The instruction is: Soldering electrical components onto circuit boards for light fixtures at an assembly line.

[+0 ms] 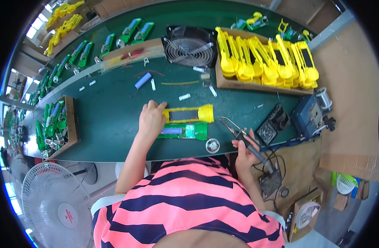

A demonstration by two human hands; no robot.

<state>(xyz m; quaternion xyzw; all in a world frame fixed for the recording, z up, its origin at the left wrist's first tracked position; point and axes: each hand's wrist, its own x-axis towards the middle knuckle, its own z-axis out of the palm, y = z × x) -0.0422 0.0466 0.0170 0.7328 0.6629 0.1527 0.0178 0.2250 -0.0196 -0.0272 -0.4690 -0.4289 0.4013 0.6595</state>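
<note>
My left hand point(151, 118) rests on the end of a yellow torch shell point(190, 114) lying on the green bench point(115, 124). Just below it lies a green torch half point(185, 131) with a blue battery cell and a circuit board inside. My right hand point(244, 153) grips a soldering iron point(250, 145) together with a pair of tweezers, their tips pointing toward the torch shells from the right. A small round reflector part point(212, 145) sits at the bench edge between my hands.
A cardboard box of yellow torch shells point(264, 62) stands at the back right, beside a black fan point(189, 45). A soldering station point(309, 113) and iron stand point(274, 124) sit right. A box of green parts point(57, 126) is left. A loose blue cell point(142, 80) lies behind.
</note>
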